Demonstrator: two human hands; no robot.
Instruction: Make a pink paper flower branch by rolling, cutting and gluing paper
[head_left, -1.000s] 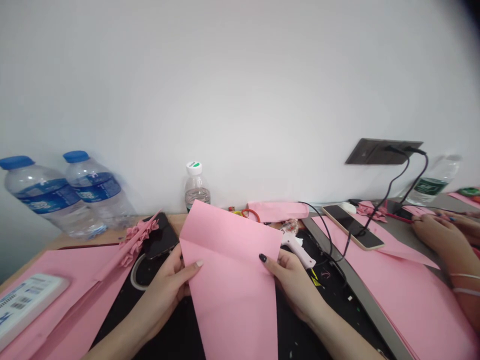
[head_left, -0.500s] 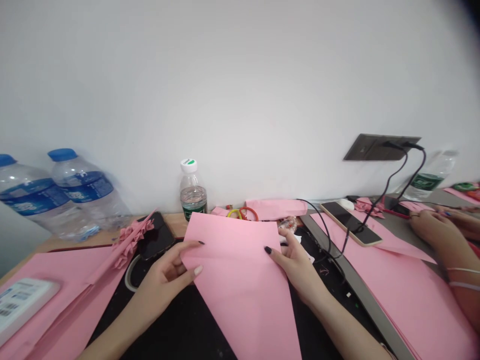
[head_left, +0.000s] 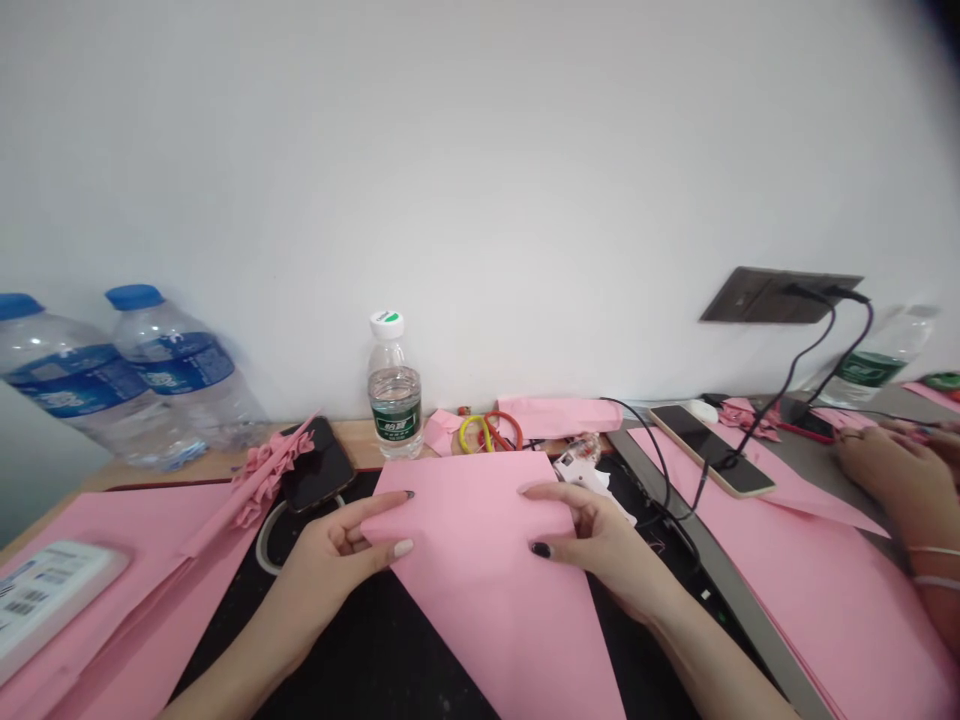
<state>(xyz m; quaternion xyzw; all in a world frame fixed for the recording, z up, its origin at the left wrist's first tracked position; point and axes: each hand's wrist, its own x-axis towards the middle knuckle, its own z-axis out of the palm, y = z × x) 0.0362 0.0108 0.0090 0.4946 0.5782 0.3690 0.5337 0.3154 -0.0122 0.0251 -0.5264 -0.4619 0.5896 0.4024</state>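
Note:
A large pink paper sheet (head_left: 487, 560) lies over the black mat (head_left: 360, 640), its far edge pointing toward the wall. At the sheet's left edge, my left hand (head_left: 341, 560) grips it, with thumb and index finger on top and the other fingers curled at the edge. My right hand (head_left: 600, 540) holds the opposite edge, its index finger and thumb resting on the upper surface. The curled fingertips of both hands are partly hidden.
Beyond the sheet stand a small water bottle (head_left: 395, 395) and scissors (head_left: 504, 430). Left are two large bottles, a phone (head_left: 315, 465), paper flowers (head_left: 262, 480) and a white box (head_left: 56, 600). Right are cables, another phone (head_left: 712, 450), pink sheets and another person's hands (head_left: 892, 470).
The sheet's far edge has come down, showing more of the bottle and scissors. My right index finger has moved from behind the sheet onto its top. The view has shifted slightly.

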